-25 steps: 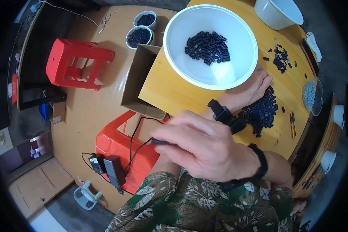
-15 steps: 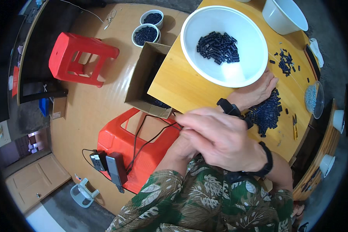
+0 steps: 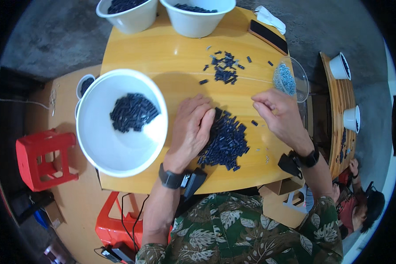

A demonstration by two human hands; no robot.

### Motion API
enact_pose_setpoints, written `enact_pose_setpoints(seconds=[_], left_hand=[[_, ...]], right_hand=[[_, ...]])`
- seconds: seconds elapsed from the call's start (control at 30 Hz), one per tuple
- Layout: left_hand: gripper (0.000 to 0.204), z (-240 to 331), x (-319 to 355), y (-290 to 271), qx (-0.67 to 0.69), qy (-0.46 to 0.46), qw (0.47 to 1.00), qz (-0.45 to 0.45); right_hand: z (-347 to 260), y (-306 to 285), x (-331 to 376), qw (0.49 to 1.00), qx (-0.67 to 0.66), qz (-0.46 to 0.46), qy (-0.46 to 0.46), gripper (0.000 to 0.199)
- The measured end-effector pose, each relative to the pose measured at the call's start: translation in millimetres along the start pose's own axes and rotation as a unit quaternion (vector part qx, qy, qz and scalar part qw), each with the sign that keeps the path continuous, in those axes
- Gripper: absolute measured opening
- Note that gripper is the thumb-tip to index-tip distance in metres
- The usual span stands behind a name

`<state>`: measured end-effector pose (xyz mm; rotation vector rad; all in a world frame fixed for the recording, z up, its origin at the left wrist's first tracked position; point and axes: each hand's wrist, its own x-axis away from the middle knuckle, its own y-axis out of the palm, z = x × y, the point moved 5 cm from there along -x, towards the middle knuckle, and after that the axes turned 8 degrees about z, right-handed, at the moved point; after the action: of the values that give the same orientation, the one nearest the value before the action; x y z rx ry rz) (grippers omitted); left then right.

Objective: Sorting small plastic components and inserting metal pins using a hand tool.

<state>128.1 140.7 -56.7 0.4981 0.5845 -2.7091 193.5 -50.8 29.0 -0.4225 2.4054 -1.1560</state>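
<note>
My left hand [image 3: 191, 127] rests on the yellow table, fingers curled, against the left side of a pile of small black plastic pieces [image 3: 226, 145]. A black piece shows by its thumb; whether the fingers grip it is unclear. To the right, my right hand [image 3: 279, 114] hovers closed in a pinch, close to a clear bowl [image 3: 301, 72] of small silvery screws [image 3: 285, 79]. Whatever is between those fingertips is too small to make out. Left of my left hand stands a large white tub [image 3: 92, 149] with black pieces [image 3: 134, 112] inside.
A smaller scatter of black pieces [image 3: 225, 68] lies farther back. Two white tubs [image 3: 193, 26] of pieces and a phone [image 3: 268, 37] sit along the far side. Red stools [image 3: 46, 160] stand at left. Another person [image 3: 361, 207] is at the right, beside a wooden bench [image 3: 339, 149].
The view has swung to the right. My right hand has left its place across my left forearm and is now over the table's right side. My left hand stays by the pile.
</note>
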Motion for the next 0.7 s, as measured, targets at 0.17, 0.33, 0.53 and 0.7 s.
enact_pose_setpoints(seconds=[0.17, 0.33, 0.53, 0.7], left_hand=[[0.017, 0.0, -3.9, 5.5, -0.025, -0.015, 0.999, -0.046], [0.015, -2.2, -7.9, 5.8, -0.041, -0.02, 0.998, -0.049], [0.016, -2.4, -10.8, 6.2, -0.056, -0.043, 0.994, -0.082], [0.018, -0.1, -12.7, 4.3, -0.045, -0.084, 0.991, -0.094]], right_hand=[[36.7, 23.0, -40.2, 0.999, -0.031, 0.01, 0.0, 0.009], [44.1, 58.9, -61.2, 0.998, -0.012, -0.023, -0.051, 0.013], [54.3, 65.4, -66.3, 0.999, -0.01, -0.032, -0.039, 0.015], [65.2, 63.0, -62.6, 0.998, -0.063, -0.025, 0.004, 0.015]])
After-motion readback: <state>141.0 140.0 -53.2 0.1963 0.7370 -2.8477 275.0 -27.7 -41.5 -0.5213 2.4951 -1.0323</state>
